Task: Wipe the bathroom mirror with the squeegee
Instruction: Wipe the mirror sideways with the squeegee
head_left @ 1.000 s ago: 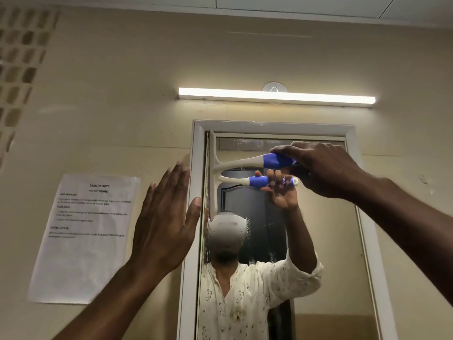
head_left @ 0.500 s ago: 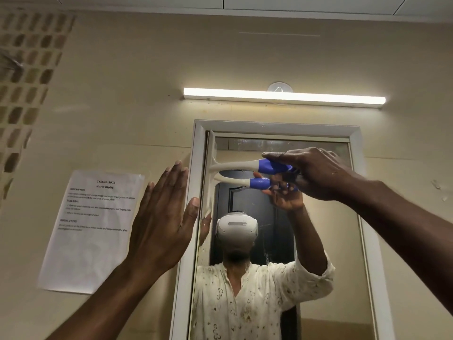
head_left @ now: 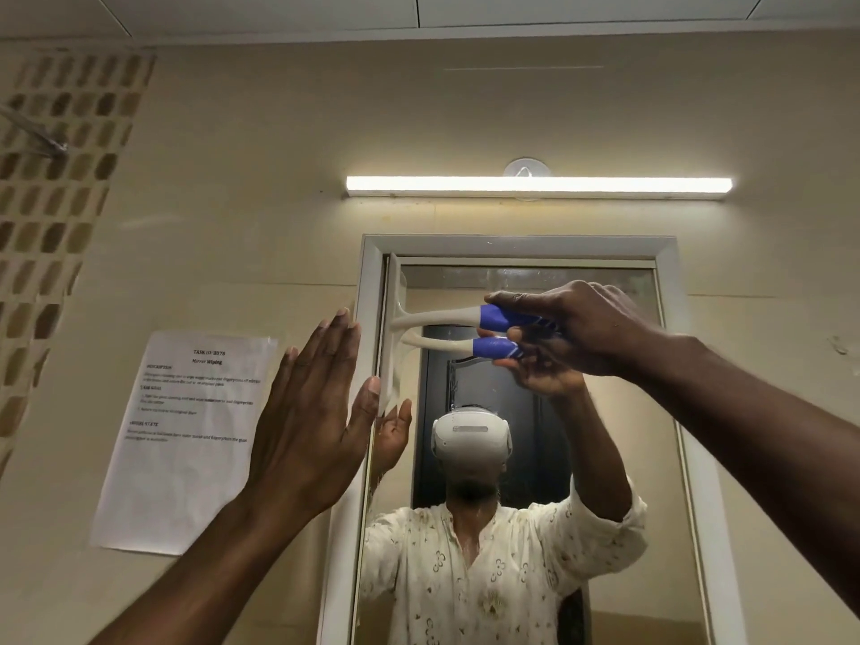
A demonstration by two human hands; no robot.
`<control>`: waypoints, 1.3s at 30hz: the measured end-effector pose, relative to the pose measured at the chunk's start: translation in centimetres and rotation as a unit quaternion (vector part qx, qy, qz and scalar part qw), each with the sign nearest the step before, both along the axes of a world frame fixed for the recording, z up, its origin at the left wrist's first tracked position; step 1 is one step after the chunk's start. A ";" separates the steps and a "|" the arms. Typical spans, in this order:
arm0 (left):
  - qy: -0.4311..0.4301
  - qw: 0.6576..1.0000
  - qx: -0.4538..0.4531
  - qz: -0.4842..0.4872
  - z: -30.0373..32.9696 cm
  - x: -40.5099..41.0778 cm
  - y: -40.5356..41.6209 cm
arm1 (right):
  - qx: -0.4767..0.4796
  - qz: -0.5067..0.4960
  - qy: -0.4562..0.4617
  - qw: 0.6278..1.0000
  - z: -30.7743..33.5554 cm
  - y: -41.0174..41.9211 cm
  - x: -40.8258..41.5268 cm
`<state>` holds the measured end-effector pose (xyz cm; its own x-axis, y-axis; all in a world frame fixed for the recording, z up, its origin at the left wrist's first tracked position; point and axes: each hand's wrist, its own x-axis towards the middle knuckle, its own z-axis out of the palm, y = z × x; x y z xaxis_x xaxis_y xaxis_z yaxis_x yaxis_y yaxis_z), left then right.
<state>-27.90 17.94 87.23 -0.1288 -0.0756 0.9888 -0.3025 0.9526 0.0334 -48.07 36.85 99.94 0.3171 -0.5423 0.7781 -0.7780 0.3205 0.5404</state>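
Now right hand (head_left: 577,332) grips squeegee (head_left: 395,328) by blue handle, blade upright at mirror's (head_left: 619,412) top-left edge, prob. to start a sideways stroke; left hand (head_left: 312,421) flat, fingers straight, beside frame, likely steadying.

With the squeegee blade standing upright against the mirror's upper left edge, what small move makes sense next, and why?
Probably a sideways pull to the right. The right hand holds the squeegee by its blue handle, and the blade stands upright by the left frame near the top of the mirror, so most of the glass lies to the right. Streaks show near the top edge. The left hand is open and flat by the frame.
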 end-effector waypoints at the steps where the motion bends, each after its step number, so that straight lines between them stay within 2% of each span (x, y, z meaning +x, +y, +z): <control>1: 0.001 1.000 -0.002 0.000 0.2 -0.1 0.1 | -0.008 0.002 0.000 1.000 0.0 -0.1 0.0; 18: -0.003 1.000 0.003 -0.009 0.3 -1.7 0.3 | -0.046 0.030 -0.015 0.998 -1.0 1.6 -2.3; 32: -0.012 1.000 0.009 -0.021 -0.1 -2.4 1.8 | -0.043 0.007 -0.039 0.998 -1.1 5.7 -3.7; 39: -0.021 0.999 0.018 -0.032 -0.3 -2.6 3.1 | -0.055 -0.018 -0.084 0.995 -1.7 9.2 -5.7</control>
<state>-30.54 21.02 86.97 -0.1758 -0.1018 0.9791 -0.2435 0.9682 0.0570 -53.77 46.06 98.23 0.1590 -0.4590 0.8741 -0.8409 0.4010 0.3635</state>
